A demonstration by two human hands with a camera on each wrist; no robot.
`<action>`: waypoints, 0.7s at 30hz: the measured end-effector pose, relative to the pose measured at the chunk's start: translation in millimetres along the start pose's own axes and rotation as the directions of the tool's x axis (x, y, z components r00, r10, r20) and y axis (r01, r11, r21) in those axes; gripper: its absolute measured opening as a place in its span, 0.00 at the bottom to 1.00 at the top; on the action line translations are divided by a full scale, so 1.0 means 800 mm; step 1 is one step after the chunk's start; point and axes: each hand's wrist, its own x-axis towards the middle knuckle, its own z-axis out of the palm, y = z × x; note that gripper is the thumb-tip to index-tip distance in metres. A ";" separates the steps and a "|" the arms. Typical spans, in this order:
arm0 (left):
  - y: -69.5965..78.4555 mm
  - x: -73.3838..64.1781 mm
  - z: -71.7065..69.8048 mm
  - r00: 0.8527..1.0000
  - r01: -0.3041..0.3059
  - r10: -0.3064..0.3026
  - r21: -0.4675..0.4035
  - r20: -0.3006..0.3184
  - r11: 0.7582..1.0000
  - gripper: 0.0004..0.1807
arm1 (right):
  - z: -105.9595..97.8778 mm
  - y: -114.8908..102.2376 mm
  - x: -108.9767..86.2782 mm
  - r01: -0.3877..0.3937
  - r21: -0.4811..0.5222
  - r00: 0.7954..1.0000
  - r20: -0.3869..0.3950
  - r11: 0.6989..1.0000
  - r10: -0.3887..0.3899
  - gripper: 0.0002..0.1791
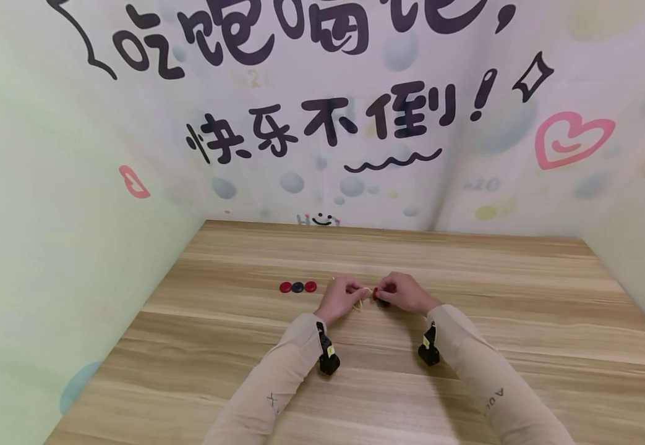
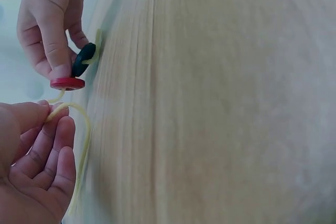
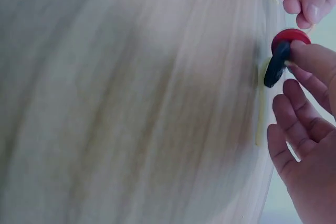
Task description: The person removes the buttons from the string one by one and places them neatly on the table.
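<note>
My left hand (image 1: 343, 298) pinches a pale yellow string (image 2: 87, 129) between thumb and forefinger, and the string loops down below the fingers. Facing it, my right hand (image 1: 407, 293) holds a round red button (image 2: 67, 83) by thumb and fingertip. From the red button's face toward my left fingertips runs a short bit of string. A dark blue button (image 3: 277, 65) is also threaded, tilted beside the red one, and a string end (image 3: 260, 119) trails past it along the table. The right hand's other fingers are loosely spread.
Left of my hands, a red button (image 1: 286, 287), a dark blue button (image 1: 297, 287) and another red button (image 1: 310, 286) lie in a row on the wooden table (image 1: 233, 358). A printed cloth wall (image 1: 300, 185) rises behind the table. A black wrist camera (image 1: 329, 358) hangs below the left sleeve.
</note>
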 end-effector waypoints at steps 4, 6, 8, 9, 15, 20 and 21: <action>-0.001 0.000 0.001 1.000 -0.006 0.006 0.011 0.002 1.000 0.06 | -0.001 0.001 0.000 -0.014 0.013 0.999 -0.042 1.000 0.014 0.02; -0.002 -0.001 0.002 1.000 -0.002 0.002 0.013 0.012 1.000 0.06 | -0.001 0.001 0.000 -0.023 0.025 0.998 -0.051 0.999 0.024 0.02; -0.002 -0.001 0.003 1.000 0.000 -0.001 0.013 0.023 1.000 0.06 | -0.001 0.003 0.000 -0.022 0.036 0.998 -0.055 0.999 0.024 0.03; -0.002 -0.002 0.003 1.000 0.003 -0.003 0.013 0.028 1.000 0.06 | -0.001 0.003 0.000 -0.023 0.040 0.998 -0.057 0.999 0.025 0.03; -0.001 -0.002 0.004 0.999 -0.003 0.002 0.010 0.044 1.000 0.06 | 0.000 -0.001 -0.002 -0.020 0.061 0.994 -0.106 0.998 0.026 0.04; -0.002 -0.001 0.004 0.999 -0.017 0.017 0.007 0.047 1.000 0.07 | -0.001 -0.006 -0.001 -0.018 0.056 0.991 -0.129 0.998 0.025 0.05; -0.001 -0.001 0.004 0.999 -0.010 0.009 0.008 0.044 1.000 0.07 | -0.001 -0.007 -0.001 -0.016 0.056 0.992 -0.127 0.998 0.023 0.04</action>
